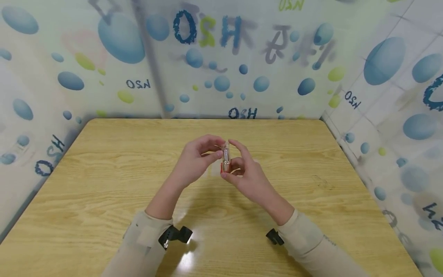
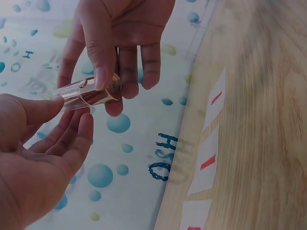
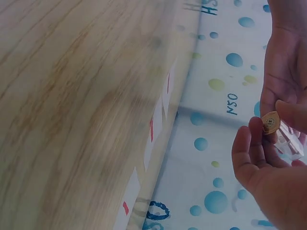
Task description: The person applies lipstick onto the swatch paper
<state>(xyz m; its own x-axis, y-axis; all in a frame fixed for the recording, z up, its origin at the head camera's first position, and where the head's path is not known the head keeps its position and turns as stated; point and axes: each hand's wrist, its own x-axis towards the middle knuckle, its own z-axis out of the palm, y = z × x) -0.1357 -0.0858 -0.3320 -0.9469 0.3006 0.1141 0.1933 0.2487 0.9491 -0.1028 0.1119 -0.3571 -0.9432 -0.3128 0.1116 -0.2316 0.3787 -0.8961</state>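
Observation:
Between both hands is a small lipstick tube (image 1: 226,157) with a clear cap and a shiny rose-gold base. It stands nearly upright in the head view, held up over the wooden table. My left hand (image 1: 197,159) pinches the clear end between thumb and fingers. Thumb and fingers of my right hand (image 1: 248,173) hold the rose-gold base (image 2: 103,96) from the other side. A round label shows on the tube's bottom end (image 3: 271,123) in the right wrist view. The cap is partly hidden behind fingers there.
The wood-grain table (image 1: 104,184) spreads under both arms. White paper pieces (image 2: 204,165) with red marks lie on it in the wrist views. Walls covered in printed blue and green bubbles (image 1: 221,83) border its back and sides. Dark wrist cameras (image 1: 175,235) sit at both sleeves.

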